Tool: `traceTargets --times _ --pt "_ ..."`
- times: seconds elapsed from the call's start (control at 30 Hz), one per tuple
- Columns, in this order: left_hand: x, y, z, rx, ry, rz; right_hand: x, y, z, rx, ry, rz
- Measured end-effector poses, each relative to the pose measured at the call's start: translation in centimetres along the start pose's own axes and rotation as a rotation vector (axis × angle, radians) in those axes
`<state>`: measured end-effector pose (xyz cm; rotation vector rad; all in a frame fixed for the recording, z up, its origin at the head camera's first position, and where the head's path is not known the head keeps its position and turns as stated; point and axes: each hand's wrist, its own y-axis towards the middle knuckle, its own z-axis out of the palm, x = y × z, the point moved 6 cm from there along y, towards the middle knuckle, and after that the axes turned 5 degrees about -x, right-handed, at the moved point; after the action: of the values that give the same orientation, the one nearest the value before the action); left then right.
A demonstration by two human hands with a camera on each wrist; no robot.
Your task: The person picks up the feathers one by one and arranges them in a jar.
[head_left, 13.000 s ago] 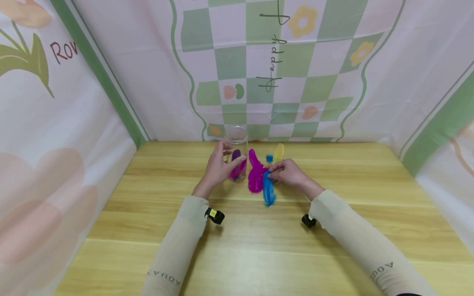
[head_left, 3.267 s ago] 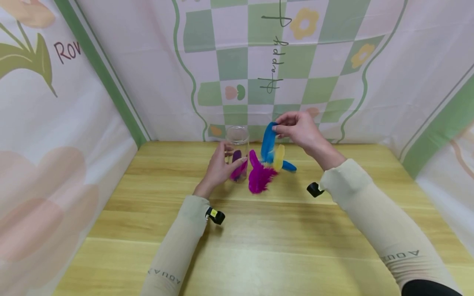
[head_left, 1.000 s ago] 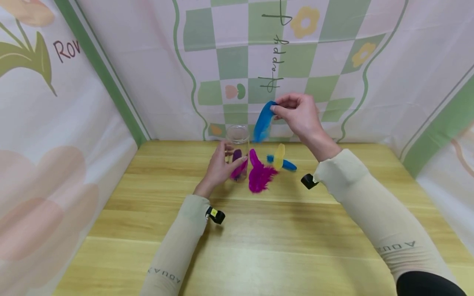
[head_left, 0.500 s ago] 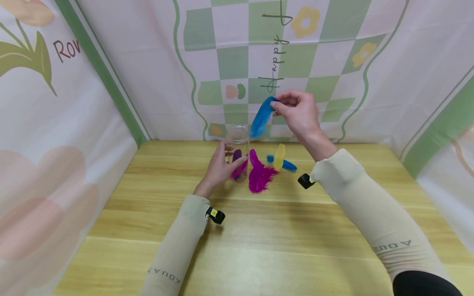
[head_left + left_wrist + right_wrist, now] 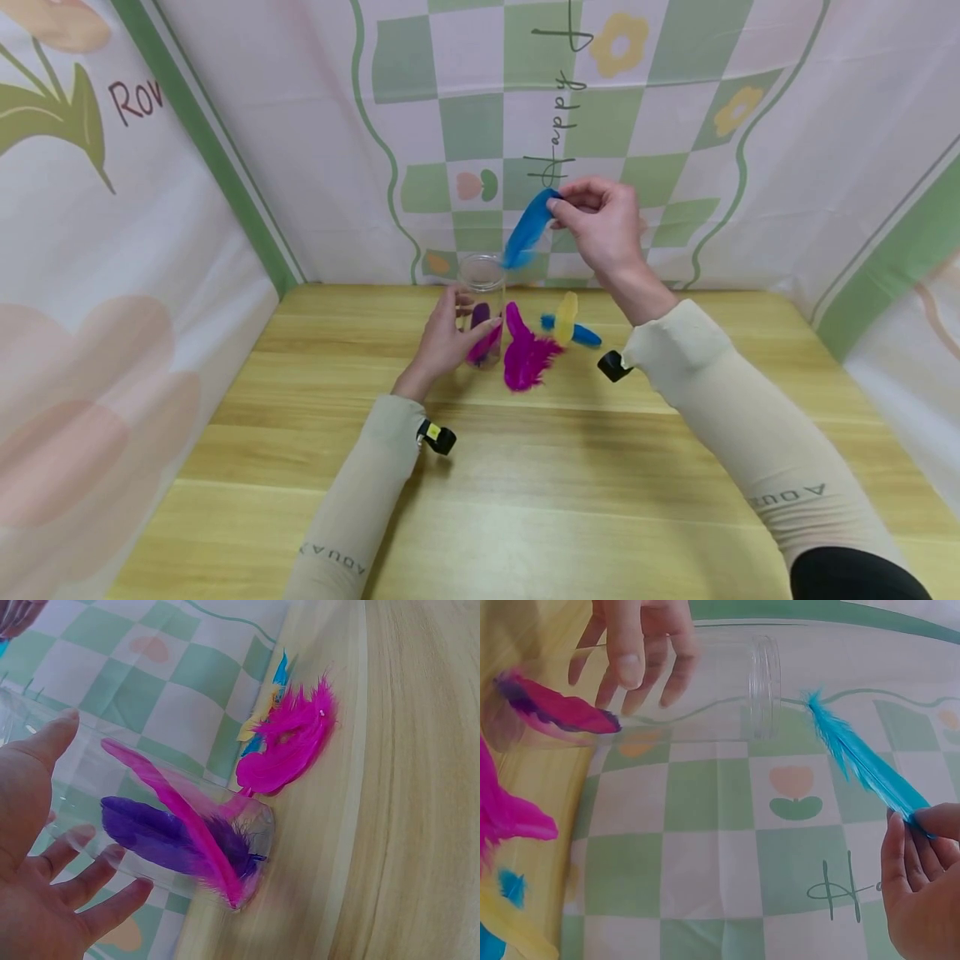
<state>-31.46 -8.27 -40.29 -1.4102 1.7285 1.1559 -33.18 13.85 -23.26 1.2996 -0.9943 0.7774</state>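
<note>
My left hand [image 5: 444, 335] grips a clear jar [image 5: 482, 287], thumb on one side and fingers on the other. The jar stands upright with its mouth uncovered. Inside it, near the bottom, lean a purple feather [image 5: 161, 836] and a pink feather [image 5: 187, 817]. Between thumb and fingertips, my right hand [image 5: 603, 223] pinches a blue feather [image 5: 531, 227] by one end. This feather slants down to the left, and its fluffy tip is just off the jar's mouth in the right wrist view.
Right of the jar, magenta feathers [image 5: 527, 360] lie bunched on the wooden table [image 5: 495, 500]. Beyond them a yellow feather [image 5: 566, 317] crosses over another blue feather [image 5: 585, 335]. A patterned cloth [image 5: 472, 125] hangs behind the table's far edge.
My right hand has lifted a blue feather off the pile, raised it, and brought it left close to the jar's mouth. The left hand has kept its hold on the jar.
</note>
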Motion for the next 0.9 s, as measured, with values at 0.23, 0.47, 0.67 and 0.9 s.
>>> traceTargets --times 0.23,0.47,0.67,0.9 --pt "0.16 0.01 0.02 0.000 0.000 0.000 0.10 -0.02 0.16 -0.024 0.064 -0.040" --pt "0.10 0.03 -0.02 -0.004 0.001 -0.001 0.01 -0.04 0.48 -0.023 0.092 -0.048" --pt "0.07 0.01 0.01 -0.001 -0.002 0.002 -0.21 -0.16 0.77 -0.019 0.096 -0.068" --pt "0.03 -0.03 0.00 0.004 -0.002 0.009 -0.67 -0.45 1.01 -0.001 0.039 -0.067"
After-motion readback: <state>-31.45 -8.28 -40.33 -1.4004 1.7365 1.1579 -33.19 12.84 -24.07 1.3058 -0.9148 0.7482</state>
